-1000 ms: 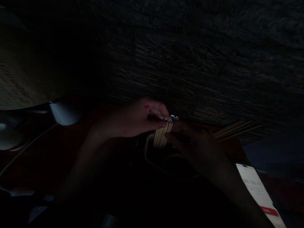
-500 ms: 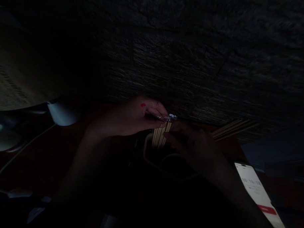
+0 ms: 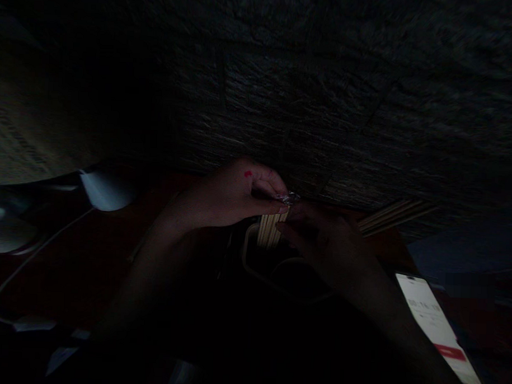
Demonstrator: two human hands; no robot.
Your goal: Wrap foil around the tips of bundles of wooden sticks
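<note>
In the dim light, several thin wooden sticks (image 3: 270, 231) stand in an upright bundle above a dark container (image 3: 246, 260) with a pale rim. My left hand (image 3: 243, 191) is closed at the top of the bundle, thumb in front, pinching shiny, crinkled clear plastic (image 3: 290, 198) and the stick ends. From the other side my right hand (image 3: 321, 236), mostly in shadow, has its thumb and fingers closed on the bundle's right edge. The lower stick ends fade into darkness, so I cannot tell how deep they reach.
More wooden sticks (image 3: 389, 216) lie by the wall on the right. A lit phone (image 3: 438, 327) lies at the lower right. On the left are a white object (image 3: 105, 191), a white cable (image 3: 35, 257) and a brown printed bag or box (image 3: 35, 122). A textured stone wall (image 3: 284, 92) rises behind.
My left hand has shifted slightly right along the top of the sticks, covering more of the plastic and stick ends. My right hand has barely moved. The picture is somewhat darker.
</note>
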